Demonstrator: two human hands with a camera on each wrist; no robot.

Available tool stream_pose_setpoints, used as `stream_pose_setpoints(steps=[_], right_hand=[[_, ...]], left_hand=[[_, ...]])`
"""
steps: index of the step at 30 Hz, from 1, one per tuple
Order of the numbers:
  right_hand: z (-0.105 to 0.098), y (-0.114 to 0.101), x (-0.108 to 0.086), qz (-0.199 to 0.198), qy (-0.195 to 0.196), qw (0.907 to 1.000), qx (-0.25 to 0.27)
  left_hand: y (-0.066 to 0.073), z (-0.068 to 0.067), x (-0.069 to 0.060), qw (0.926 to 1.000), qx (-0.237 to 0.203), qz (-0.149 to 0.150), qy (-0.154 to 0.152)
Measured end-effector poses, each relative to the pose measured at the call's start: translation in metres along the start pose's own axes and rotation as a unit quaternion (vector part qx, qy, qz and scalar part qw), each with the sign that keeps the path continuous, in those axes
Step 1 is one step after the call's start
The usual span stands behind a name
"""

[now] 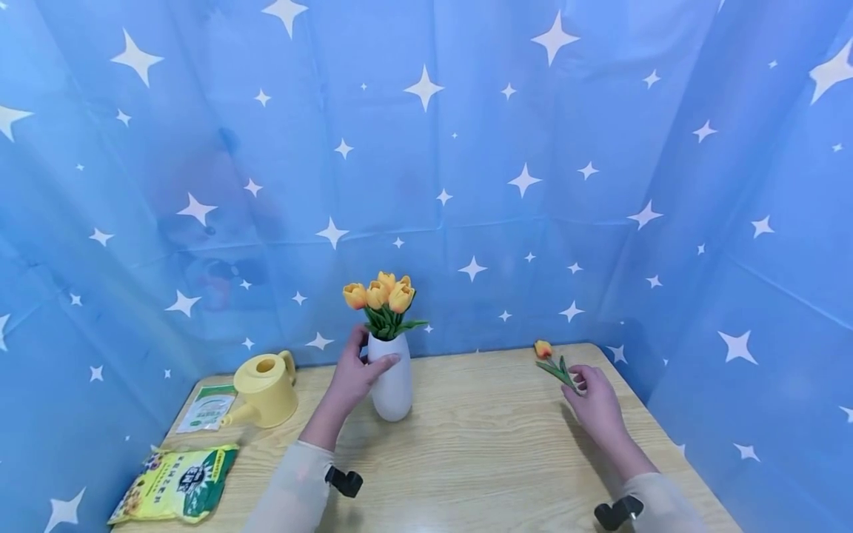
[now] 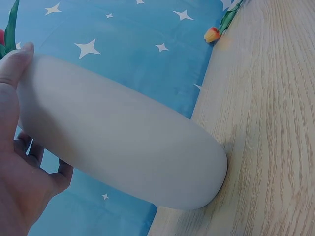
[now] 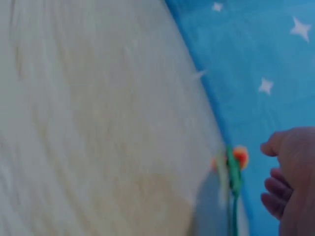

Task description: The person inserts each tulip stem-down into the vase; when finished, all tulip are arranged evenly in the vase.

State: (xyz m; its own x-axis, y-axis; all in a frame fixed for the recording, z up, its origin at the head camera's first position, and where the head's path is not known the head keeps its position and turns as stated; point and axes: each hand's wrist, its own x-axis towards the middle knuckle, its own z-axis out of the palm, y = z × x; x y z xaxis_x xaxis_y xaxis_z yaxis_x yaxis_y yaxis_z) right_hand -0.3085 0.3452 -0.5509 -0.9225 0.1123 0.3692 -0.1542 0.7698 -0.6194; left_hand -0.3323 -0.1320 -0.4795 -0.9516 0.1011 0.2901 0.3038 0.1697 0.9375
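A white vase (image 1: 393, 381) stands upright on the table and holds several yellow-orange tulips (image 1: 377, 295) with green leaves. My left hand (image 1: 353, 374) grips it near the neck, thumb across the front; the left wrist view shows the thumb and fingers around the vase (image 2: 118, 132). At the far right lies a single orange-yellow tulip (image 1: 543, 349) with a green stem. Beside its stem is my right hand (image 1: 596, 403), fingers loosely bent. In the right wrist view a gap shows between this hand (image 3: 300, 172) and the tulip's stem (image 3: 235, 196).
Left of the vase stands a yellow watering can (image 1: 266, 389), its spout toward the front left. Behind it lies a white and green packet (image 1: 208, 409). A yellow and green bag (image 1: 176, 485) lies at the front left. Star-patterned blue curtain (image 1: 486, 222) borders the wooden table (image 1: 480, 459).
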Motion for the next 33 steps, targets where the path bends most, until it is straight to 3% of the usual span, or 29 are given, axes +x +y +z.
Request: stream_pose_setpoints(steps=[8, 18, 33], right_hand=[[0.002, 0.031, -0.003, 0.023, -0.011, 0.9996, -0.013], [0.003, 0.047, -0.005, 0.045, -0.035, 0.9983, 0.008], [-0.017, 0.049, 0.012, 0.051, -0.159, 0.9859, -0.004]], left_hand=[[0.000, 0.002, 0.001, 1.0000, 0.001, -0.004, 0.002], [0.001, 0.001, 0.000, 1.0000, -0.002, -0.008, 0.000], [0.001, -0.001, 0.000, 1.0000, -0.003, -0.006, -0.001]])
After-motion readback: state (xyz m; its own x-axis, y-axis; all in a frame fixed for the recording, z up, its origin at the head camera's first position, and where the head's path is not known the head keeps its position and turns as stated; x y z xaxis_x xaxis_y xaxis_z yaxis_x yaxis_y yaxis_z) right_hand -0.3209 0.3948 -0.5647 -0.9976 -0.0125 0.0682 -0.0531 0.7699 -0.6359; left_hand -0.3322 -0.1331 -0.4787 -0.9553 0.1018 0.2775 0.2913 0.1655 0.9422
